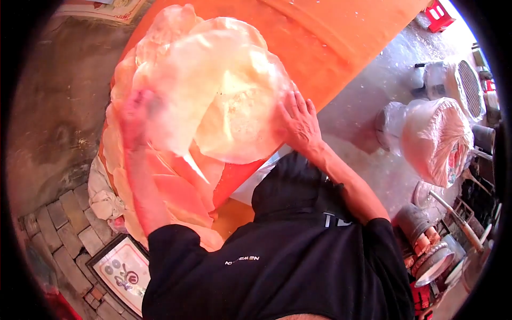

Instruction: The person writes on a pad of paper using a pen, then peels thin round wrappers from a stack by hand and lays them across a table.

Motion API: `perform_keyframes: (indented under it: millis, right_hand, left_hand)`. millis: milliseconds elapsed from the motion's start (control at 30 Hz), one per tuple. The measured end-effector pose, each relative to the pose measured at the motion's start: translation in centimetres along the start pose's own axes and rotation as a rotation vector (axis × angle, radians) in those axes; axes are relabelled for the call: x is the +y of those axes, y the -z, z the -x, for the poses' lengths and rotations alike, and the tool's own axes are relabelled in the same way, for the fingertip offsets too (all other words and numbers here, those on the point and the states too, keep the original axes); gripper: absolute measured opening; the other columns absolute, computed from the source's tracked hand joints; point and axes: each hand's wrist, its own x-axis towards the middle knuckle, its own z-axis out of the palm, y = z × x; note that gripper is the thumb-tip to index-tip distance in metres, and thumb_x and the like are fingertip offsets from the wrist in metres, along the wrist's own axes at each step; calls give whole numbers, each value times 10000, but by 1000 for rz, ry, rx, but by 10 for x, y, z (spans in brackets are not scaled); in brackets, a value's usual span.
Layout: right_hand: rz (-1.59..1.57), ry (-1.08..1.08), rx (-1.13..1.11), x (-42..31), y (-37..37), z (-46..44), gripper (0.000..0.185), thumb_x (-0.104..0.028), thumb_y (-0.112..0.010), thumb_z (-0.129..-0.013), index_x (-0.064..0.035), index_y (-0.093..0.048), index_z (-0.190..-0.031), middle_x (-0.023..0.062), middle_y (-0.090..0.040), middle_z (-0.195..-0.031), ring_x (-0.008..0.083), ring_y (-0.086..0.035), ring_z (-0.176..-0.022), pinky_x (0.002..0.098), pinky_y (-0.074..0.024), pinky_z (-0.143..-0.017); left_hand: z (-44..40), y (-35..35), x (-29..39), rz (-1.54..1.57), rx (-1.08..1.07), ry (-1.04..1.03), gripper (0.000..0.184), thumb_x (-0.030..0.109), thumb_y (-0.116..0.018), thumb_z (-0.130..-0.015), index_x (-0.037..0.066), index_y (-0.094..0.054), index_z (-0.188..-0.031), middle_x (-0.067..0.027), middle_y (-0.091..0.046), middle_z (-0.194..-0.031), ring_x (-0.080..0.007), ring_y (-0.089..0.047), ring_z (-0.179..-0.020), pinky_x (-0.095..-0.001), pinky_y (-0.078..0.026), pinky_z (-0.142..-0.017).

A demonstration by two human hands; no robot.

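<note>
A pile of large, thin, pale round sheets [160, 53], looking like thin pancakes, lies overlapped on the orange table [320, 37]. On top, one round sheet [232, 125] shows its near edge close to the table's edge. My right hand [301, 121] rests flat at the right rim of that sheet, fingers stretched out. At the pile's left side is my left hand [140, 114], smeared by motion. Its fingers cannot be made out, nor whether they pinch a sheet. Lower down, more sheets [173, 189] hang in folds under my left forearm.
To the right stand a plastic-wrapped bundle [434, 138] and a round fan-like appliance [468, 88]. A red crate [440, 17] is at the far right. Pots and tools [434, 261] crowd the lower right. A framed picture [124, 272] lies on the brick floor [69, 229].
</note>
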Motion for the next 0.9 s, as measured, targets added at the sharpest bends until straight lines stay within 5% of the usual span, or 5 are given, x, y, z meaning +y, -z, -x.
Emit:
perform_keyframes:
  millis: [267, 467, 600, 667, 900]
  right_hand:
    - [-24, 37, 11, 1, -7, 4, 655, -293, -641, -738, -107, -430, -1329, 212, -331, -1424, 365, -257, -1357, 537, -233, -1064]
    - [-6, 11, -12, -1, -2, 2, 643, -289, -634, -743, -130, -433, -1333, 209, -314, -1441, 365, -251, -1361, 523, -224, -1079]
    - [-69, 9, -2, 0, 2, 2, 679, -272, -692, -690, -118, -458, -1309, 209, -318, -1436, 361, -252, -1360, 523, -222, -1080]
    - [-113, -5, 42, -2, 7, 2, 651, -246, -702, -684, -104, -484, -1281, 211, -359, -1403, 365, -299, -1328, 507, -262, -1064]
    - [-621, -411, 201, 15, 11, -16, 477, -164, -669, -733, -45, -538, -1176, 210, -494, -1220, 369, -471, -1128, 429, -426, -930]
  left_hand:
    - [-80, 185, 103, -9, 171, -141, 235, 179, -537, -949, 14, -596, -1105, -39, -633, -1031, -98, -580, -915, -235, -467, -831]
    - [-67, 221, 173, -684, 554, -513, 361, 258, -578, -930, -2, -579, -1182, -62, -630, -1123, -123, -578, -1001, -235, -442, -883]
    - [-3, 92, 119, -745, 104, -745, 276, 201, -533, -928, 52, -599, -1152, 6, -652, -1048, -90, -597, -919, -286, -481, -822]
    - [31, -6, 61, -630, -20, -468, 234, 119, -546, -884, 22, -579, -1093, 6, -612, -972, -121, -578, -907, -284, -470, -802]
    - [120, -159, -73, -698, -426, -509, 264, 57, -644, -708, 70, -610, -969, -190, -598, -942, -322, -600, -942, -419, -491, -856]
